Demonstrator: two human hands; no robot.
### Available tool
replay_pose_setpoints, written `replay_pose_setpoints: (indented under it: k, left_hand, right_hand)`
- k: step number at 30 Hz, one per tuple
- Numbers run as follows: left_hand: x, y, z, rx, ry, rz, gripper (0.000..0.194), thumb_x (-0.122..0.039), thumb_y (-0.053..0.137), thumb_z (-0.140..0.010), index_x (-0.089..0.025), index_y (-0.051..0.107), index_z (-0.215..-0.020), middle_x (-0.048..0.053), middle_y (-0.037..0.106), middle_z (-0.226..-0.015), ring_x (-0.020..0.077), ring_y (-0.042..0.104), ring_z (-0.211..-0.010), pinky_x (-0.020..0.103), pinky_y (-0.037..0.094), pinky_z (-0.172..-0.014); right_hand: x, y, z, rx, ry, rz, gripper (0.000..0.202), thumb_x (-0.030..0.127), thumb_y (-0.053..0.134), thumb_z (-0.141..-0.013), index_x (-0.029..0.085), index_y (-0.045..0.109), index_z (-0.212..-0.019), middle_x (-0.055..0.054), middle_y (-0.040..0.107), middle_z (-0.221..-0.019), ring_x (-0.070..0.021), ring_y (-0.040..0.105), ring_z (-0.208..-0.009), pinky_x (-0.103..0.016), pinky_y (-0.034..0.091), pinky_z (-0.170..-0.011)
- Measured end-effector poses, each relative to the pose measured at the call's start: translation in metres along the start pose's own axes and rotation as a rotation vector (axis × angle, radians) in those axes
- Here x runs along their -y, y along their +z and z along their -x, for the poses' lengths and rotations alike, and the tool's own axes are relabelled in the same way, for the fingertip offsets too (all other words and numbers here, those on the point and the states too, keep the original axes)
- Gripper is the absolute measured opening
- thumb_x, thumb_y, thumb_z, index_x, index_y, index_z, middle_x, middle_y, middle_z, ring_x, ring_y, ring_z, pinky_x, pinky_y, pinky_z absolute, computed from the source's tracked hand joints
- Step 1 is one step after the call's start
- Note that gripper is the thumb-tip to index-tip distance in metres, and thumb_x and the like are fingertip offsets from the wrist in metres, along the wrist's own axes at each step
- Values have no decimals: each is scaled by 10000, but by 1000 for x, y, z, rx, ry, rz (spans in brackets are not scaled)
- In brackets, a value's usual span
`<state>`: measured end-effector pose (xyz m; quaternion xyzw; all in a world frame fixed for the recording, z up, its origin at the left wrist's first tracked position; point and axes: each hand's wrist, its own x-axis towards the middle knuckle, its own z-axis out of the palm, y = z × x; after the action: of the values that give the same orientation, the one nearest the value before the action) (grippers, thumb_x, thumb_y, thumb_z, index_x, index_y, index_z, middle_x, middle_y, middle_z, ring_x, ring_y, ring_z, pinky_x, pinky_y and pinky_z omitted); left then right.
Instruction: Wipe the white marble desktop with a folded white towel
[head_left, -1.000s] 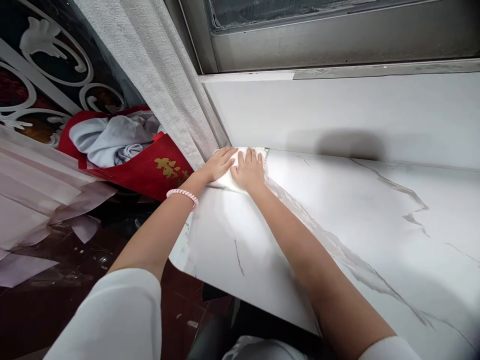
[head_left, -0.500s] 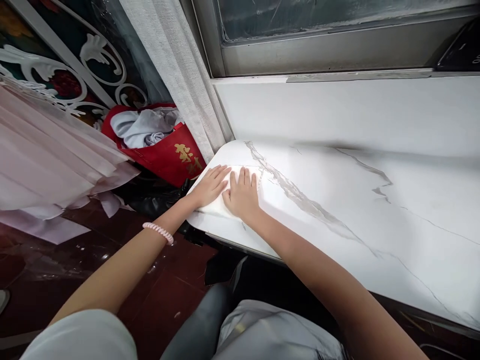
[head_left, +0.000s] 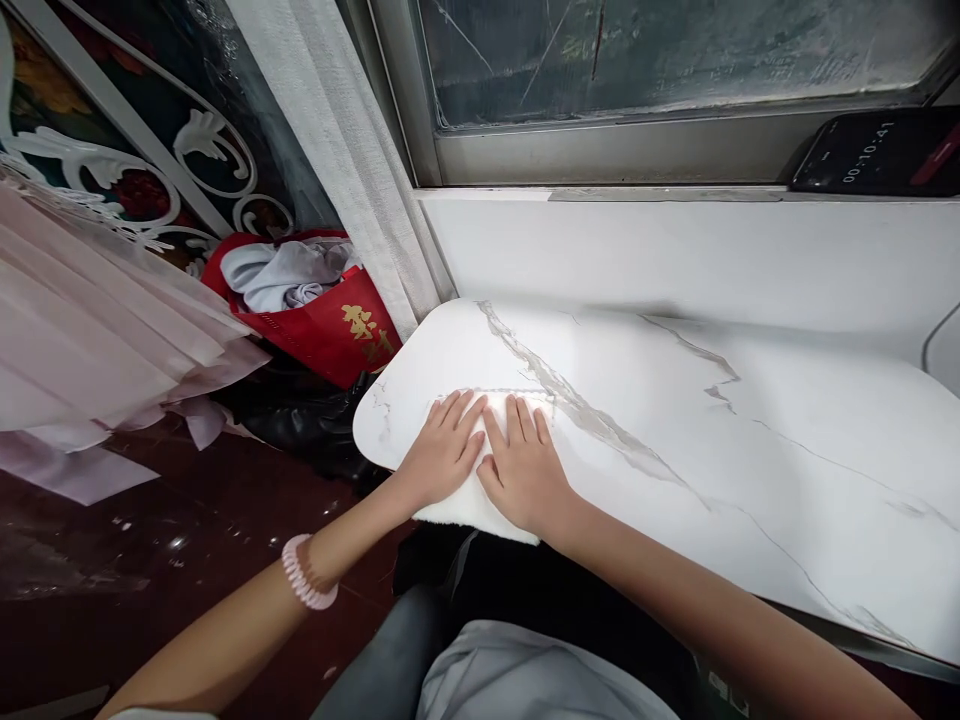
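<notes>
A white cloth (head_left: 474, 506) lies spread near the left end of a white marble-patterned table (head_left: 780, 500). Its near edge hangs over the table's front. My left hand (head_left: 444, 448) rests flat on the cloth, fingers stretched away from me, a pink coiled band around the wrist. Close beside it, my right hand (head_left: 523, 462) presses flat on the same cloth with its fingers a little apart. The thumbs are near each other. Neither hand grips anything.
A black phone (head_left: 877, 152) showing a running-time display leans on the window ledge. Left of the table are a pale curtain (head_left: 345, 170), a red bag (head_left: 322, 340) with clothes, a black plastic bag (head_left: 307, 430) and pink draped fabric (head_left: 112, 320).
Both hands and the cloth have slid toward me and slightly right, from the table's left end to its front edge. The view has shifted, showing more of the phone.
</notes>
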<state>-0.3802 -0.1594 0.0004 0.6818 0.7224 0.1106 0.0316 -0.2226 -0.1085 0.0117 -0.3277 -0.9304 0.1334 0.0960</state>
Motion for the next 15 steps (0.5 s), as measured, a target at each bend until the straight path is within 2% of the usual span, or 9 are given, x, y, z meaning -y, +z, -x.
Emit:
replay_pose_setpoints:
  k: [3,5,8,11,15]
  left_hand:
    - [7,1,-29,16,31,5,547,-355,251,-1019,-178,359,-1525,115,359,-1602,258,277,-1499,487,227,-1228]
    - [12,3,-57,17,31,2,543,-338,267,-1014,-169,365,-1520,122,367,-1596,262,287,-1494,486,220,-1226]
    - [14,6,-101,12,4,-6,533,-309,267,-1016,-144,375,-1512,134,375,-1588,277,289,-1489,493,212,-1222]
    - [10,10,-141,-18,-36,-12,521,-294,285,-1016,-133,387,-1500,147,392,-1575,295,302,-1478,513,220,-1212]
    - [4,18,-186,-64,-51,1,510,-267,306,-1009,-119,407,-1487,169,424,-1548,299,337,-1458,522,231,-1205]
  right_hand:
    - [-5,-10,-23,108,77,-5,646,334,339,-998,61,255,-1577,-228,181,-1636,-375,97,-1524,-584,140,-1222]
    - [-13,-14,-45,114,147,-6,646,344,333,-1002,64,251,-1578,-235,179,-1637,-379,95,-1524,-587,121,-1219]
    - [-37,-13,-80,18,208,-4,599,312,312,-1006,113,298,-1571,-216,227,-1635,-334,143,-1530,-551,127,-1222]
    - [-69,-9,-110,-93,198,16,550,278,290,-1008,173,373,-1542,-175,302,-1621,-277,218,-1520,-498,156,-1221]
    - [-106,-9,-139,-160,189,46,531,259,287,-1005,179,424,-1512,-159,363,-1596,-261,271,-1501,-473,175,-1215]
